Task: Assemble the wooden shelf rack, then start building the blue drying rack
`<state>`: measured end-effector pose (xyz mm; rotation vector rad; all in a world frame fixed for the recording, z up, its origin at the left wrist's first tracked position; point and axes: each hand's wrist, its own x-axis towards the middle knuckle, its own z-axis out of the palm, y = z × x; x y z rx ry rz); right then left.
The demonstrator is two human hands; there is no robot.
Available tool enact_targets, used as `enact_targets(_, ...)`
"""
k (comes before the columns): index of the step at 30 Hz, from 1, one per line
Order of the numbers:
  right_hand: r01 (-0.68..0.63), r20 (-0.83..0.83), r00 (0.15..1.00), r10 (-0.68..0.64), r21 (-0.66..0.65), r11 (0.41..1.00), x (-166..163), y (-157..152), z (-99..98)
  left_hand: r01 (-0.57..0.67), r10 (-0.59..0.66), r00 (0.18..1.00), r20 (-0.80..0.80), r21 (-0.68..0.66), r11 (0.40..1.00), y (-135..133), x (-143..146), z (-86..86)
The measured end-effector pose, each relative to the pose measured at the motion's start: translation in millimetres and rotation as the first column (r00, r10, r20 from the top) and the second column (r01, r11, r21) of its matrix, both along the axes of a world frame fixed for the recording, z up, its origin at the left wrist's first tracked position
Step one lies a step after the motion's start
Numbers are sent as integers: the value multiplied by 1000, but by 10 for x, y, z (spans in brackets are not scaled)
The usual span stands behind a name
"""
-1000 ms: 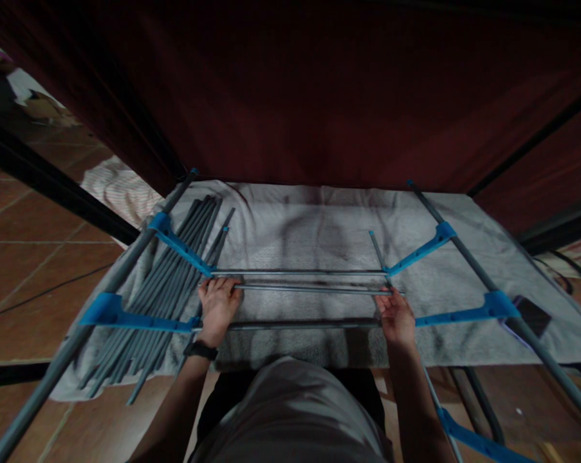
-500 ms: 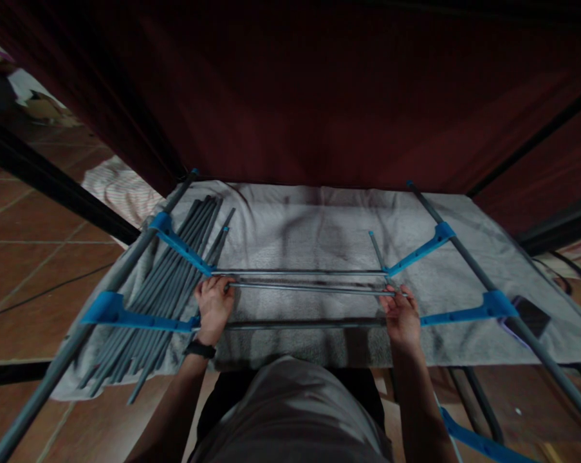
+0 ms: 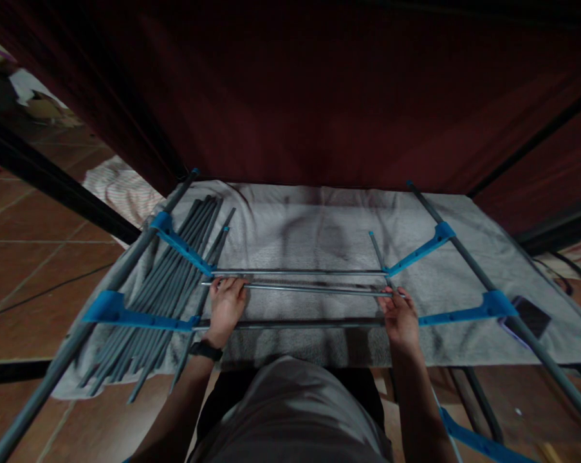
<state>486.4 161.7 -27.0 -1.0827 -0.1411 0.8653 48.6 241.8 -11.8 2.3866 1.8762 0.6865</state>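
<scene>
A thin grey metal rod (image 3: 309, 289) lies crosswise in front of me, held at both ends. My left hand (image 3: 226, 305) is closed on its left end, and my right hand (image 3: 400, 316) is closed on its right end. Two more grey rods run parallel: one (image 3: 300, 272) just beyond, one (image 3: 290, 325) nearer me, both joined to blue plastic brackets (image 3: 179, 243) on long grey side poles (image 3: 468, 257). All of it sits over a grey towel (image 3: 319, 225).
A bundle of loose grey rods (image 3: 174, 289) lies on the towel's left side. A dark phone-like object (image 3: 529, 315) rests at the right. Dark red fabric (image 3: 319, 96) hangs behind. Brown floor tiles (image 3: 24, 270) spread to the left.
My left hand slid a little to the right along the held rod, leaving its left tip sticking out. My right hand barely moved.
</scene>
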Motion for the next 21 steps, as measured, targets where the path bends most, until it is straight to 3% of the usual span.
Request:
enact_targets(11, -50, -20, 999, 50, 3, 999, -73, 48, -27, 223, -223, 975, 6, -67, 973, -81, 382, -18)
enact_targets(21, -128, -89, 988, 126, -15, 992, -216, 146, -58, 332, -335, 942, -20, -91, 939, -135, 522, -46)
